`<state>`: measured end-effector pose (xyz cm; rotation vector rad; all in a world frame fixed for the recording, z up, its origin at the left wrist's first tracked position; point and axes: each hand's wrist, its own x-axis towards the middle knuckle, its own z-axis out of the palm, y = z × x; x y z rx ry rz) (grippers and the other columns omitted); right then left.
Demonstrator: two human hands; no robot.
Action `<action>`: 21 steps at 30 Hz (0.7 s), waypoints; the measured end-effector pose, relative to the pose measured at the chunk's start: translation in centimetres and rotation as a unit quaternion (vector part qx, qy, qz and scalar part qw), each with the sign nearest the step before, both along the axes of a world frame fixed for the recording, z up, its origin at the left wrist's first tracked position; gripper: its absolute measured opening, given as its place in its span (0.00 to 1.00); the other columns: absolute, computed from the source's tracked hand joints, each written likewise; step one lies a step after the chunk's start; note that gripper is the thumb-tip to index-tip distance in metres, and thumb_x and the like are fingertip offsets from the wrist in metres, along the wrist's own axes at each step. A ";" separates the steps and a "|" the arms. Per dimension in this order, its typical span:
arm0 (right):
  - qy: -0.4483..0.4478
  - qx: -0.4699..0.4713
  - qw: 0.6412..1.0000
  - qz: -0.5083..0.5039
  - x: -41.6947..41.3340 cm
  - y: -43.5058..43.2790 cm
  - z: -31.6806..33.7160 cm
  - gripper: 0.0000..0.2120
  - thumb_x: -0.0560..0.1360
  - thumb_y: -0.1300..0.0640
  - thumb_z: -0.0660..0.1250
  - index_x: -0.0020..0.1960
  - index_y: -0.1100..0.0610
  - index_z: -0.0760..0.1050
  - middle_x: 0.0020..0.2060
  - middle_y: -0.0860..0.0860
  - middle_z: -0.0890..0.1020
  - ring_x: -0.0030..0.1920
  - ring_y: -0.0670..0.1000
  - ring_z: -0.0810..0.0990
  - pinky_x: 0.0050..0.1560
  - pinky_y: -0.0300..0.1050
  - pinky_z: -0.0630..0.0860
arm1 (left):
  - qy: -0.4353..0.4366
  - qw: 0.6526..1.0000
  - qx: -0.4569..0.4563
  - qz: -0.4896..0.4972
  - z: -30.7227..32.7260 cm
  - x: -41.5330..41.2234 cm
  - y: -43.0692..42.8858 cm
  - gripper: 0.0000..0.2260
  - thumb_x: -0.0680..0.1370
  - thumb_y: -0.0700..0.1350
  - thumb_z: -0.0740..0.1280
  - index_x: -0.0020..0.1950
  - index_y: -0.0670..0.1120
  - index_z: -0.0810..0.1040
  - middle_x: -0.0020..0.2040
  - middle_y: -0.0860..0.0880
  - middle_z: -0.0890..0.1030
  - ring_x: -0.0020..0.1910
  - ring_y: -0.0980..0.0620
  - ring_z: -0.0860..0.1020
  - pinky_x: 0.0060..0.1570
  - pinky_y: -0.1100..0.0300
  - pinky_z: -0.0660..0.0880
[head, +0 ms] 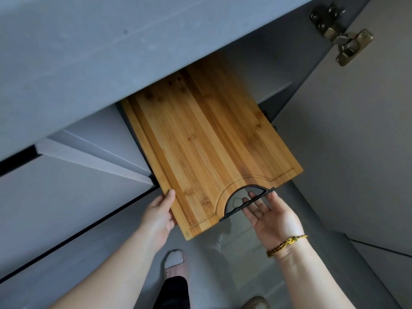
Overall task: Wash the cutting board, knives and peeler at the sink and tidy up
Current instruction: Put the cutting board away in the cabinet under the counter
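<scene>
A home kitchen: grey cabinets (66,197), hinged cupboard door (356,130).

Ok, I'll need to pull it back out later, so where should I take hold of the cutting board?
Take the near short end, from the front. The far end of the cutting board is tucked inside the cabinet; the near end juts out, and its half-round handle lets fingers hook in.

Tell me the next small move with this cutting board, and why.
Probably slide the cutting board deeper into the open cabinet: its far end is already under the countertop, while the left hand and right hand support the handle end, which juts out.
</scene>
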<state>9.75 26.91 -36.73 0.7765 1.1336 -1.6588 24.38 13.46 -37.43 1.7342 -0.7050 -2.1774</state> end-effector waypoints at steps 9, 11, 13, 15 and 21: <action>0.037 -0.009 0.999 0.030 -1.1 -3.0 0.5 0.12 0.80 0.53 0.52 0.44 0.56 0.71 0.42 0.54 0.77 0.44 0.52 0.77 0.38 0.41 0.79 | 0.027 1.000 -0.011 0.003 0.2 -0.6 -1.5 0.11 0.79 0.46 0.58 0.60 0.47 0.71 0.48 0.50 0.79 0.47 0.55 0.77 0.49 0.58 0.72; 0.039 -0.002 0.998 0.044 -1.7 -4.3 0.2 0.12 0.80 0.53 0.53 0.43 0.57 0.70 0.40 0.54 0.75 0.43 0.52 0.76 0.42 0.42 0.76 | 0.036 0.999 0.008 -0.013 0.3 -0.6 -1.2 0.09 0.79 0.44 0.59 0.57 0.46 0.73 0.49 0.50 0.80 0.49 0.53 0.78 0.51 0.59 0.73; 0.050 0.003 0.997 0.060 -2.4 -5.6 -0.2 0.13 0.80 0.53 0.53 0.39 0.55 0.68 0.36 0.54 0.72 0.40 0.52 0.75 0.40 0.42 0.78 | 0.030 0.999 0.030 -0.025 0.2 -0.6 -0.5 0.06 0.78 0.42 0.60 0.54 0.45 0.74 0.49 0.48 0.80 0.49 0.50 0.78 0.56 0.55 0.72; 0.060 -0.002 0.996 0.071 -3.0 -6.6 -0.5 0.14 0.80 0.53 0.54 0.38 0.54 0.67 0.34 0.54 0.68 0.38 0.52 0.72 0.36 0.40 0.81 | 0.015 0.998 0.048 -0.028 0.2 -0.7 0.1 0.07 0.79 0.41 0.59 0.54 0.41 0.72 0.47 0.45 0.79 0.47 0.49 0.77 0.55 0.53 0.71; 0.082 -0.021 0.993 0.086 -3.8 -10.2 -0.4 0.08 0.80 0.58 0.54 0.47 0.60 0.70 0.42 0.54 0.73 0.44 0.54 0.74 0.53 0.48 0.74 | -0.003 1.000 0.012 -0.004 0.3 -1.7 -1.3 0.07 0.80 0.43 0.57 0.53 0.40 0.69 0.46 0.43 0.78 0.41 0.50 0.78 0.38 0.60 0.79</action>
